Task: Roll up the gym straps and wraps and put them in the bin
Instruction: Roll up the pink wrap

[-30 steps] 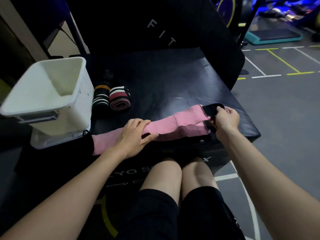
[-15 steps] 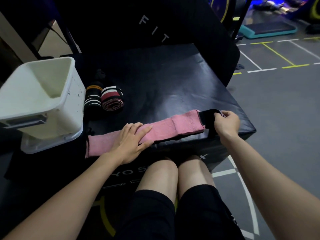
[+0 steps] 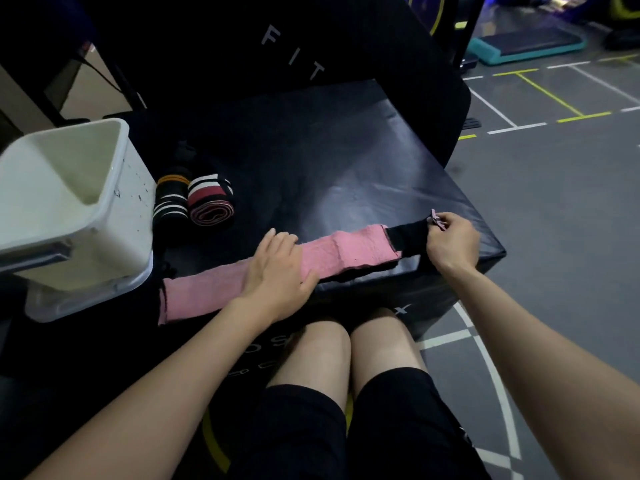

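Observation:
A long pink wrap (image 3: 349,252) with a black end lies stretched flat along the near edge of the black padded box (image 3: 346,161). My left hand (image 3: 277,271) rests flat on the wrap's middle, fingers straight. My right hand (image 3: 450,242) pinches the wrap's black end at the right. The white bin (image 3: 131,202) stands at the left, its inside bare where I can see it. Two rolled wraps lie beside it: a black one with white and orange stripes (image 3: 171,199) and a black, white and red one (image 3: 209,200).
The bin sits on a clear plastic lid (image 3: 86,299). A tall black padded block with white letters (image 3: 294,57) rises behind the box. To the right is grey gym floor with painted lines (image 3: 554,150); my bare knees (image 3: 346,341) press against the box front.
The pink wrap has been pulled out straighter and flatter along the box edge. My right hand moved slightly right with the black end; my left hand stayed on the middle.

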